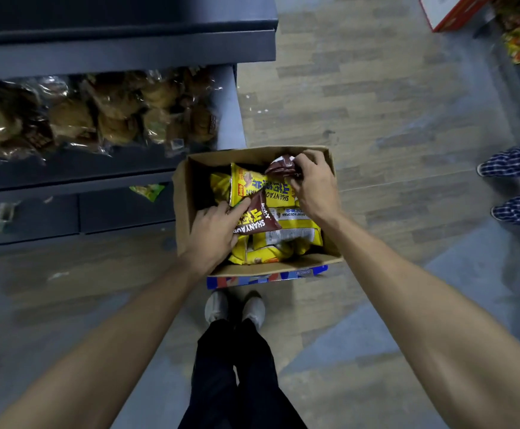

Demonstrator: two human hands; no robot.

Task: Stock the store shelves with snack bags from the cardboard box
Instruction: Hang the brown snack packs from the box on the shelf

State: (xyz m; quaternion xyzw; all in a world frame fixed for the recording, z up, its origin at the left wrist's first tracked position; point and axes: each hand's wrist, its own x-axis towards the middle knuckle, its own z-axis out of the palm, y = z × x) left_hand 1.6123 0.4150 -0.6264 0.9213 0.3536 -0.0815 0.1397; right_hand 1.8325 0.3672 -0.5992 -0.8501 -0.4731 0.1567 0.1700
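Fingers first: our left hand has its fingers curled round a brown snack bag, gripping it at the near-left of the cardboard box, the bag's long axis running roughly left to right across the pile. Further in, our right hand pinches a second brown bag up at the far-right corner, fingers tight on its crumpled top. Between and beneath them, yellow snack bags lie heaped flat in the box. And now the relation that counts: the shelves stand off to our left and beyond the box, so the left hand sits nearer them, and we reckon its bag goes up first. On the shelf above, clear-wrapped buns already sit packed in.
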